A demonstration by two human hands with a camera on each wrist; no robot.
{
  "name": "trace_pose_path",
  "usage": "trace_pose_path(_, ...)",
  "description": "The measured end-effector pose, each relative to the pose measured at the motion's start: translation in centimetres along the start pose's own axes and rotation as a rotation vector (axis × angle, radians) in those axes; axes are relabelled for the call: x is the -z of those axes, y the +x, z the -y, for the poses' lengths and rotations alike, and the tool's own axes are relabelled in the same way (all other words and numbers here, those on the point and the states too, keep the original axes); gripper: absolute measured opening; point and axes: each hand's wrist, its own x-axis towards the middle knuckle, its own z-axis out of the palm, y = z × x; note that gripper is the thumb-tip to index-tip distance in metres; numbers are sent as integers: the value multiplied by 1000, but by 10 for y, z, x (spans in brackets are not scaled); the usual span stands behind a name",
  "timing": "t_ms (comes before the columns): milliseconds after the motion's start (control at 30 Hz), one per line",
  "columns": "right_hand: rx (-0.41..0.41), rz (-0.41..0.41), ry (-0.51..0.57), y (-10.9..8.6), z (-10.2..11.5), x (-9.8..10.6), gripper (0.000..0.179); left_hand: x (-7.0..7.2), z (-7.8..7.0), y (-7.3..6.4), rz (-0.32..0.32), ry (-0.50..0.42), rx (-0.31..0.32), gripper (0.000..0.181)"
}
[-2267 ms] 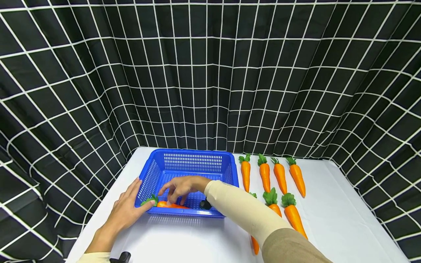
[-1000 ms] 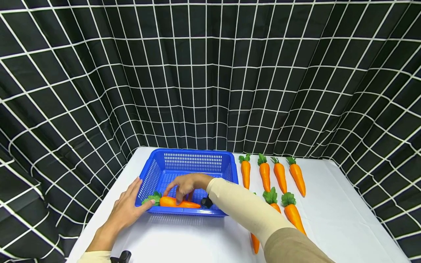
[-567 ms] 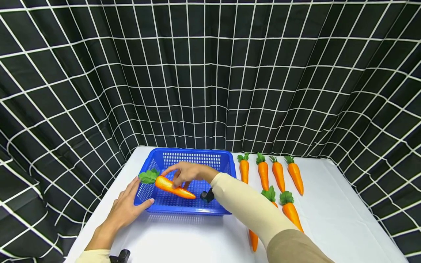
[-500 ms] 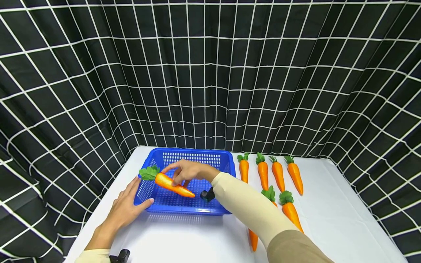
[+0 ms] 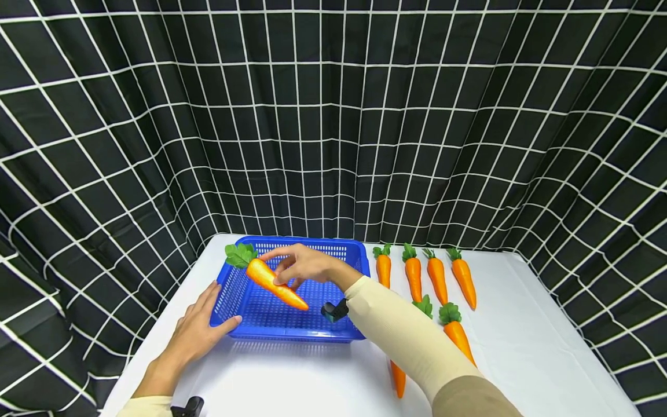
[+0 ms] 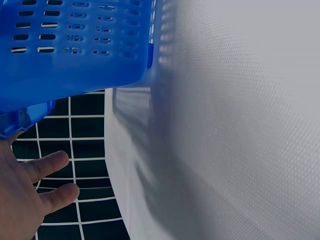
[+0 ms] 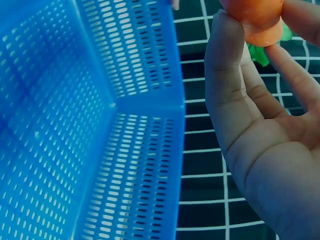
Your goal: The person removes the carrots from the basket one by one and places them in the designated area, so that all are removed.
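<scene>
An orange carrot with a green leafy top hangs tilted over the blue plastic basket, leaves up to the left and tip down to the right. My right hand pinches it between thumb and fingers; in the right wrist view the fingers close around its orange body. At the basket's left front corner rests my left hand, its fingers extended and thumb on the rim. The left wrist view shows that hand beside the basket wall, with nothing gripped.
Several carrots lie on the white table right of the basket: a back row including one carrot, and a nearer row including another, partly covered by my right forearm. A black curtain with white grid lines surrounds the table.
My right hand has taken hold of the carrot lying along the basket's front inside and raised it, tilting it tip down. The left hand has stayed at the basket's corner.
</scene>
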Motion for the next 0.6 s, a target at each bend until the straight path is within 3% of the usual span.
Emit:
trace_pose_path(267, 42, -37, 5, -16, 4, -4, 55, 1, -1, -1, -4, 1, -4, 95)
trace_pose_path(600, 113, -79, 116, -42, 7, -11, 57, 1, -1, 0, -4, -1, -2, 95)
